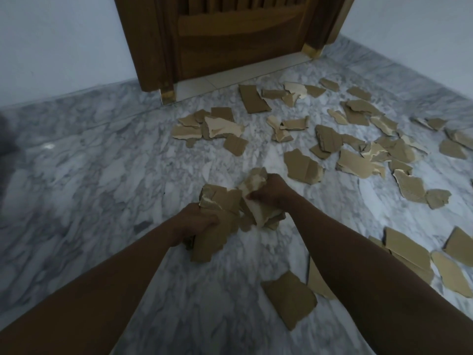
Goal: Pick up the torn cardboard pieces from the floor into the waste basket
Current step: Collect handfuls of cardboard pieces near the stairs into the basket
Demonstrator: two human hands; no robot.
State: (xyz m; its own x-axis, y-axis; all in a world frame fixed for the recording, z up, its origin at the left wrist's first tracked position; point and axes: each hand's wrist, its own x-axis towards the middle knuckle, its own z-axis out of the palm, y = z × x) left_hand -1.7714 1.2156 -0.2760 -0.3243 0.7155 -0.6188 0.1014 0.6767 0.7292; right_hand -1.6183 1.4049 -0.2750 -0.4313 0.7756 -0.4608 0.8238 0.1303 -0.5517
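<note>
Cleanup under way: a person's left hand (pixel 194 224) and right hand (pixel 268 192) each clutch a bunch of torn cardboard pieces (pixel 220 201) low over a grey-veined marble floor (pixel 102 175). The left fingers (pixel 208 222) curl tight round a stack of flat brown scraps that hangs down past the wrist. The right fingers (pixel 253 194) are closed on a crumpled wad showing its pale inner face. The 2 bunches touch between the hands, near mid-frame.

Dozens more scattered scraps (pixel 358 149) lie on the floor beyond and to the right of the hands, many overlapping, thickest toward the right edge. 1 loose piece (pixel 289 298) lies flat just beside the right forearm, and several larger pieces (pixel 409 254) sit at the right edge of the frame.

Open marble stretches from the left of the hands to a pale wall (pixel 51 34). A dark wooden door (pixel 230 47) stands at the far end, the nearest scraps just short of its threshold.
</note>
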